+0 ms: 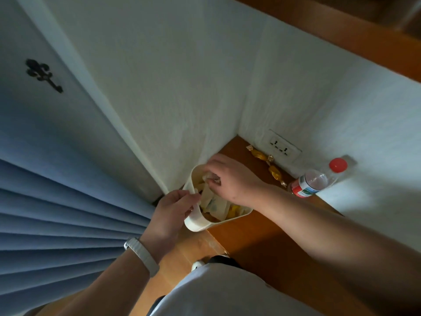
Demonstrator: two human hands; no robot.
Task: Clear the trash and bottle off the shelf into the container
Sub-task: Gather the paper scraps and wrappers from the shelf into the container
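Note:
A white plastic container (pixel 196 222) sits at the left end of the wooden shelf (pixel 255 226), tilted and part-filled with wrappers and paper. My left hand (pixel 169 209) grips its near rim. My right hand (pixel 230 179) is over its opening, fingers pinched on a crumpled pale wrapper (pixel 210 177). Two gold candy wrappers (pixel 258 154) (pixel 275 172) lie on the shelf by the wall. A clear plastic bottle (pixel 315 179) with a red cap and red label stands tilted against the wall to the right.
A white wall socket (pixel 281 145) is set in the wall just above the shelf. White walls close in the shelf's corner. A blue pleated curtain (pixel 68 215) hangs at the left. A white band is on my left wrist (pixel 142 254).

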